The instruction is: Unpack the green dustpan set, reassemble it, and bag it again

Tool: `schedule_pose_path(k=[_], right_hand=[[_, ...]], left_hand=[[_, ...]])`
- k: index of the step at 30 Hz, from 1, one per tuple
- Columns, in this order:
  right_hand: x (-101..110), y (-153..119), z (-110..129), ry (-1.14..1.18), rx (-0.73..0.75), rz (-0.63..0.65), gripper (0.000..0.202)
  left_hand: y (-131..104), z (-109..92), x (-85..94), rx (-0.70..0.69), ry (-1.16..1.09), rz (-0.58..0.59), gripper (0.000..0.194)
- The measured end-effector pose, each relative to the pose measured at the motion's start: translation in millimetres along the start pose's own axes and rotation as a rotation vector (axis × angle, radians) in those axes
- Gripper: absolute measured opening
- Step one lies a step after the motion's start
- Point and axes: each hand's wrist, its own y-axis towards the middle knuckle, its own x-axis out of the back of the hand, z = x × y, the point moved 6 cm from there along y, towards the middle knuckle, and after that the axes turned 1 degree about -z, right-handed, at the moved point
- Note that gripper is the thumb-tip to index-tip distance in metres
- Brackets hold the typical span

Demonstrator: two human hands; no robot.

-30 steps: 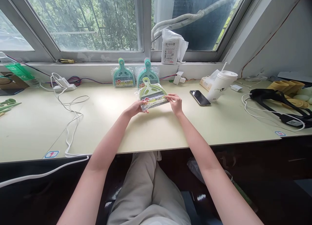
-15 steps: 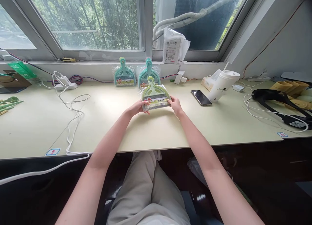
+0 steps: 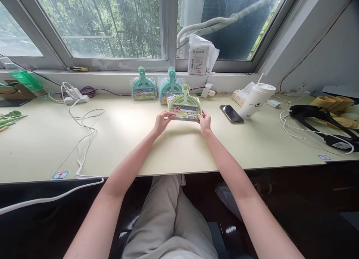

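1. Presently, the left hand (image 3: 162, 121) sits just left of frame centre, fingers curled and partly closed, fingertips pinching the lower left corner of a packaged light-green dustpan set (image 3: 184, 107).
2. Right hand (image 3: 205, 122): just right of centre, fingers likewise curled, gripping the lower right corner of the same pack. Both hands are clamped on it, one at each end of its wide edge.
3. Position: the light-green dustpan set is at upper centre of the frame, over the bench (image 3: 179, 147). Whether its lower edge rests on the surface cannot be told.
4. Orientation: the handle with its hanging hole points up the frame, toward the window; the wide edge faces the person. The long axis runs from near edge to far edge of the bench, tilted slightly. A printed label crosses the wide part.
5. Behind it, touching or nearly so on its left, a teal dustpan pack (image 3: 170, 88) leans upright against the sill wall; a second teal dustpan pack (image 3: 144, 89) leans further left, apart from the first.
6. Right of the hands: a black phone (image 3: 231, 113) lying flat, then a white lidded cup (image 3: 255, 100) with a straw.
7. Upper centre, on the sill: a white plastic parcel (image 3: 199, 59).
8. Left part of the frame: a white cable (image 3: 84, 132) trailing across the bench from a power strip (image 3: 76, 99).
9. Far right: a black strap device (image 3: 319, 115) with a white lead.
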Motion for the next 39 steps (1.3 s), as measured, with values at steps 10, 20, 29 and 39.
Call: schedule_pose_path(k=[10,20,29,39], right_hand=[[-16,-16,13,-0.015,0.012,0.143,0.035],[-28,-27,21,-0.075,0.055,0.325,0.071],[-25,-21,18,0.001,0.051,0.295,0.063],[-29,-22,22,-0.087,0.154,0.327,0.053]], left_hand=[[2,9,4.4,0.046,-0.049,-0.167,0.023],[4,26,10.3,0.117,-0.089,-0.229,0.023],[4,36,17.4,0.207,-0.210,-0.315,0.064],[12,52,25.5,0.162,0.017,-0.137,0.029]])
